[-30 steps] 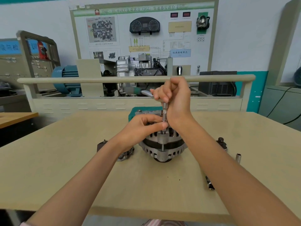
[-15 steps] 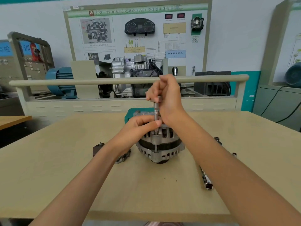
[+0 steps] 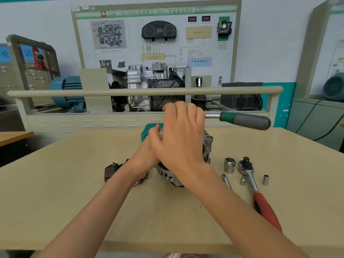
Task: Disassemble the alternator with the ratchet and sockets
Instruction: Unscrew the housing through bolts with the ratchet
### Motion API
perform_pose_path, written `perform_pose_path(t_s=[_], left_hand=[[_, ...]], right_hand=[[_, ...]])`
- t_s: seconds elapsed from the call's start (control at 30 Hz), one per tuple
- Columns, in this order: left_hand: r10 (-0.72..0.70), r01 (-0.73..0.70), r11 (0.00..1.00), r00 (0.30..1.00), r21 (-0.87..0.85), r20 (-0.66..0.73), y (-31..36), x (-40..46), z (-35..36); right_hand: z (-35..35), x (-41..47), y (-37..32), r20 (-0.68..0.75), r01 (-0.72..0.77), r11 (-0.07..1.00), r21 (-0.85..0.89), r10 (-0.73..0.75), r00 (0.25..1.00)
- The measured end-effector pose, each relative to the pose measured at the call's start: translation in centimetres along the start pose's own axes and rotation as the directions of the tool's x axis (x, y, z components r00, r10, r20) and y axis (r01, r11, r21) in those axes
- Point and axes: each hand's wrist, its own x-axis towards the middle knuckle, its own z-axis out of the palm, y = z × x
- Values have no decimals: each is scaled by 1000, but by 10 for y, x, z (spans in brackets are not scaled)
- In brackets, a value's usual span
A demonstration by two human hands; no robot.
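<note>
The silver alternator (image 3: 206, 146) stands at the middle of the beige table (image 3: 65, 183), mostly covered by my hands. My right hand (image 3: 182, 133) lies over its top, fingers curled over the head of a ratchet. The ratchet's green and grey handle (image 3: 243, 121) sticks out level to the right. Part of my left hand (image 3: 149, 151) shows at the alternator's left side; its fingers are hidden behind my right hand. The extension and socket under the ratchet head are hidden.
Right of the alternator lie a red-handled ratchet (image 3: 260, 200), a large socket (image 3: 229, 165), two small sockets (image 3: 242, 180) (image 3: 265, 180) and a slim chrome piece (image 3: 226, 180). A dark removed part (image 3: 111, 171) lies left. A green case (image 3: 149, 131) sits behind it, then a railed training bench (image 3: 145, 91).
The ratchet handle has swung round and now points right. My right hand has dropped lower over the alternator and covers the extension and my left hand's fingers.
</note>
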Motion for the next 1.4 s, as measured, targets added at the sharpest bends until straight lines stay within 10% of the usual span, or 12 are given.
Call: perform_pose_path(t_s=[0.13,0.23,0.33,0.4,0.5,0.6,0.67,0.73,1.1,1.27,1.4], left_hand=[[-39,39,998,999,-49,13,2,2,3],[-34,41,995,995,-86,89,1,4,4],[-74,90,984,992,-151,105,3,3,3],[-77,92,984,992,-154,98,3,2,3],[-65,78,989,993,-129,99,5,1,4],[-43,52,994,995,-101,88,6,0,5],[-18,22,997,999,-79,52,7,0,4],[10,-9,998,1000,-62,11,8,-2,5],[-28,30,996,999,-89,24,5,-3,7],[-34,40,995,997,-93,68,9,0,9],[-82,89,992,994,-90,72,10,2,7]], right_hand=[[0,15,-2,39,-120,877,466,115,993],[-2,37,12,331,-379,199,903,239,913],[1,48,31,571,-486,-465,740,50,820],[4,48,36,592,-494,-620,609,-59,804],[1,42,34,529,-467,-455,758,13,848],[-5,28,24,318,-338,92,937,185,930],[-8,14,14,112,-153,684,713,103,988],[-10,4,4,134,0,985,175,-24,991],[-25,8,10,132,-114,993,-22,116,984],[-1,33,16,103,-206,951,232,186,977],[9,51,27,449,-438,403,804,71,891]])
